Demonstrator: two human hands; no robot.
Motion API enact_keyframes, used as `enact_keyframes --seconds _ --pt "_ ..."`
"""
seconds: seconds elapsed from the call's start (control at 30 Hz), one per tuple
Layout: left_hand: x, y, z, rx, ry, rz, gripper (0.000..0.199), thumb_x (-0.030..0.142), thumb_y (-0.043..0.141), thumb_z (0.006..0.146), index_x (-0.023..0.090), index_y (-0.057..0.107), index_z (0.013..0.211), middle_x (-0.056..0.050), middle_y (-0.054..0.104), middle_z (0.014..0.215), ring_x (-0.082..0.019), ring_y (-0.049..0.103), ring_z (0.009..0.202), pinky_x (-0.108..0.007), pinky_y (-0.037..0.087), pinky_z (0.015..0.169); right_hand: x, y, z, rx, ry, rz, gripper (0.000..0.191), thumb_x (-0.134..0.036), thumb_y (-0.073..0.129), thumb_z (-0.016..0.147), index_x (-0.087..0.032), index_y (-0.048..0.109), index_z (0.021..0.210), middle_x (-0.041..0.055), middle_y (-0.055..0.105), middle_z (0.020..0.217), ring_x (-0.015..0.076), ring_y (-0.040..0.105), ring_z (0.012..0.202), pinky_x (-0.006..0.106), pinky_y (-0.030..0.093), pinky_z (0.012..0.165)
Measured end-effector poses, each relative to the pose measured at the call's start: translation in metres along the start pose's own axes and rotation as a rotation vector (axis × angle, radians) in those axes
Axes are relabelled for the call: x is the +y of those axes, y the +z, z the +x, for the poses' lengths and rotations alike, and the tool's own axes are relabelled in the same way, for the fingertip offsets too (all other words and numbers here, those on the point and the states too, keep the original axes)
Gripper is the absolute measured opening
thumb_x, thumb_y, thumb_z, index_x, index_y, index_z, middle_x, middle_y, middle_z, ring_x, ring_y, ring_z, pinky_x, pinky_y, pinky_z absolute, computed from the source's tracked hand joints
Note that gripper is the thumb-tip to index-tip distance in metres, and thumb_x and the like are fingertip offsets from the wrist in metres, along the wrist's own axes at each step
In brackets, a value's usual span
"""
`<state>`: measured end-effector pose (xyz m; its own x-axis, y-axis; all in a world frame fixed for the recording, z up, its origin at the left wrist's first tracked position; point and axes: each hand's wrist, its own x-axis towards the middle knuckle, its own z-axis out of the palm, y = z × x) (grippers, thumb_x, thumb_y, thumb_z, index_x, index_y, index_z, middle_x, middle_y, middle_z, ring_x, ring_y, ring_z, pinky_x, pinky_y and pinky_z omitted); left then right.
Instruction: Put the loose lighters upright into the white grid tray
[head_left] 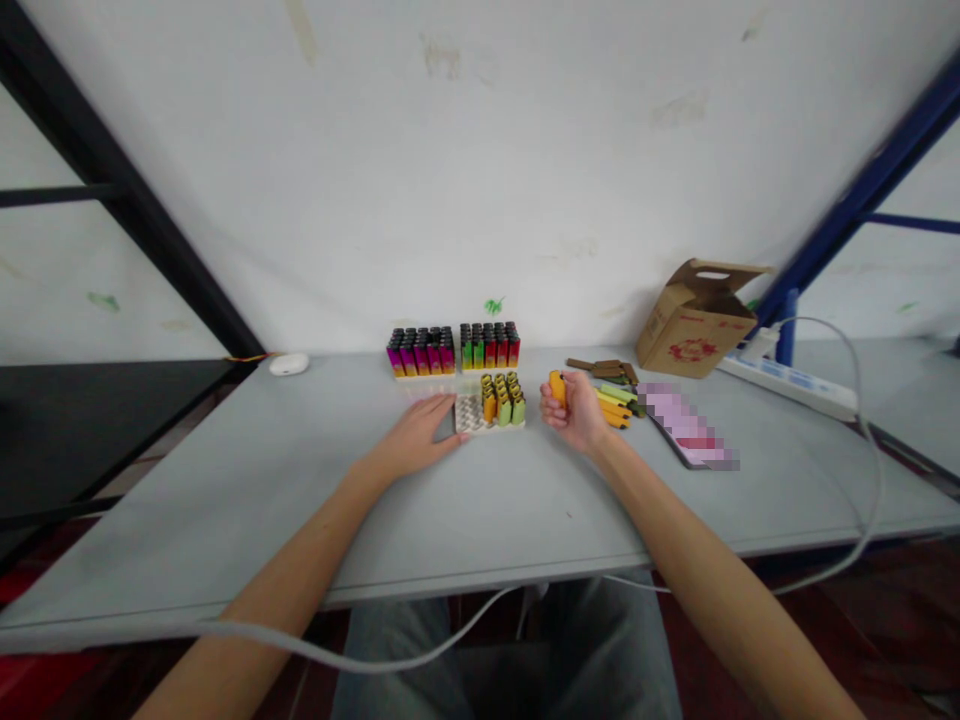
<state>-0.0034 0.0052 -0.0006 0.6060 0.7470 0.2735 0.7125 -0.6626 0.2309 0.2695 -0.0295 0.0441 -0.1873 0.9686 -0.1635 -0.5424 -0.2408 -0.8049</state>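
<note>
Toward the grey surface's [247,470] back edge, the right hand [581,415] grips an orange plastic lighter [556,387], just right of a white, holed tray [469,414] partly filled with upright orange and pale-green lighters [505,409]. The spread left hand [415,434] touches the tray's left end. Loading seems in hand; the next move likely calls for aligning lighter with vacant hole.

Laid out on the grey surface [465,520]: white case [289,364], two trays of lighters [425,376], one part-filled tray [469,413], loose lighters [615,412], brown pieces [606,370], cardboard box [694,325], phone [686,430], power strip [795,383].
</note>
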Motion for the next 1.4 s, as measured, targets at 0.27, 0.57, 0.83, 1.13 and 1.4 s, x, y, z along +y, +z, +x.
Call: enact_keyframes --seconds 0.27,0.57,0.83,1.13,1.4 --pt "0.0004 -0.0006 -0.0005 -0.006 -0.006 0.008 0.077 0.066 0.038 0.087 0.008 0.041 0.138 -0.019 0.044 0.142 -0.030 0.040 0.132 -0.045 0.028 0.113 -0.0009 0.0020 -0.0015 -0.013 0.100 -0.014 0.025 -0.040 0.036 0.079 -0.022 0.033 0.062 -0.0078 0.023 0.048 0.0067 0.014 0.037 0.017 0.012 0.033" --pt "0.0015 -0.0012 -0.0003 -0.004 -0.014 -0.010 0.075 0.065 0.039 0.087 0.010 0.041 0.138 -0.019 0.044 0.142 -0.031 0.041 0.132 -0.048 0.027 0.112 -0.0023 0.0010 -0.0012 -0.034 0.026 -0.031 0.020 -0.033 0.035 0.079 -0.021 0.034 0.062 -0.0073 0.023 0.050 0.0071 0.014 0.038 0.017 0.013 0.033" --pt "-0.0001 0.0009 -0.0007 0.012 -0.011 -0.027 0.074 0.066 0.040 0.086 0.013 0.041 0.138 -0.017 0.044 0.143 -0.032 0.040 0.133 -0.048 0.028 0.113 -0.0029 0.0020 -0.0041 -0.070 0.054 0.006 0.027 -0.042 0.036 0.079 -0.021 0.035 0.061 -0.0075 0.023 0.050 0.0070 0.013 0.039 0.018 0.014 0.035" --pt "0.0013 -0.0013 -0.0002 -0.006 -0.014 0.001 0.076 0.066 0.038 0.087 0.010 0.040 0.139 -0.018 0.044 0.143 -0.030 0.040 0.133 -0.046 0.028 0.113 -0.0011 0.0023 -0.0032 -0.108 0.061 -0.033 0.021 -0.036 0.037 0.078 -0.021 0.035 0.063 -0.0069 0.025 0.052 0.0069 0.014 0.040 0.017 0.011 0.035" --pt "0.0008 -0.0008 0.0001 0.018 -0.003 -0.026 0.072 0.063 0.043 0.086 0.013 0.042 0.138 -0.017 0.046 0.141 -0.031 0.042 0.131 -0.047 0.030 0.112 -0.0019 0.0071 -0.0067 -0.098 -0.032 -0.037 0.020 -0.031 0.036 0.082 -0.020 0.036 0.066 -0.0063 0.027 0.055 0.0071 0.016 0.040 0.016 0.016 0.036"
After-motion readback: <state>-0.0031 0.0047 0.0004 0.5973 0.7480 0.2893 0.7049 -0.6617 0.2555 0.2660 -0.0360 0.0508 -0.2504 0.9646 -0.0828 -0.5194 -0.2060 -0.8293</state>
